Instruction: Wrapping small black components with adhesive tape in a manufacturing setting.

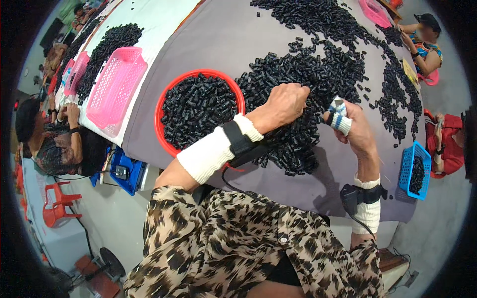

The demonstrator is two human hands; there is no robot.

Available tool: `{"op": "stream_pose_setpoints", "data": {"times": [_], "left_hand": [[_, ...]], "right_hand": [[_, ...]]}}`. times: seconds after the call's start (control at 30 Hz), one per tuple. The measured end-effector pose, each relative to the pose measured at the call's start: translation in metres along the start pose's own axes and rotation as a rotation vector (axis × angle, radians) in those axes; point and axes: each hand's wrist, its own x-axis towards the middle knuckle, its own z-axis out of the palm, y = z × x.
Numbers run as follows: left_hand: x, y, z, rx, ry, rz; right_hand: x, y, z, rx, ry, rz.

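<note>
A large heap of small black cylindrical plastic pieces [283, 69] lies on the grey-covered table. Over its near part is my left hand [284, 105], fingers drawn together in a pinch. Whatever lies between those fingertips is hidden. My right hand [355, 126] is raised at the heap's right side, with its fingers curled in. A blue-and-white striped cloth wrap [340, 115] covers part of these fingers, and I cannot make out what they hold. Left of the heap, beside my left wrist, a round red basin [158, 116] is filled with the same black pieces.
A blue basket [403, 171] with some black pieces stands at the table's right edge. On the white table at left are a pink basket [110, 94] and another black heap [117, 42]. People sit at both sides. Red plastic chairs [59, 203] stand at lower left.
</note>
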Motion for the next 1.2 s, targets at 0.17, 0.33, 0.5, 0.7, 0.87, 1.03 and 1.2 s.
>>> {"op": "stream_pose_setpoints", "data": {"times": [0.17, 0.33, 0.5, 0.7, 0.87, 1.03, 1.2], "left_hand": [[-0.008, 0.012, -0.047, -0.96, -0.027, -0.407], [-0.028, 0.024, -0.077, -1.586, 0.163, -0.489], [-0.036, 0.046, -0.092, -1.626, 0.273, -0.371], [-0.044, 0.051, -0.099, -1.618, 0.352, -0.317], [-0.049, 0.057, -0.105, -1.702, 0.326, -0.259], [-0.052, 0.054, -0.111, -1.68, 0.313, -0.206], [-0.054, 0.05, -0.114, -1.501, 0.274, -0.226]], "right_hand": [[0.004, -0.015, 0.019, -0.089, -0.048, -0.044], [0.007, -0.028, 0.032, -0.199, -0.015, -0.177], [0.004, -0.041, 0.047, -0.122, -0.002, -0.392], [0.0, -0.058, 0.054, -0.221, 0.052, -0.469], [-0.002, -0.065, 0.052, -0.227, 0.05, -0.526], [-0.001, -0.066, 0.049, -0.214, 0.038, -0.575], [-0.002, -0.063, 0.048, -0.125, -0.029, -0.557]]}}
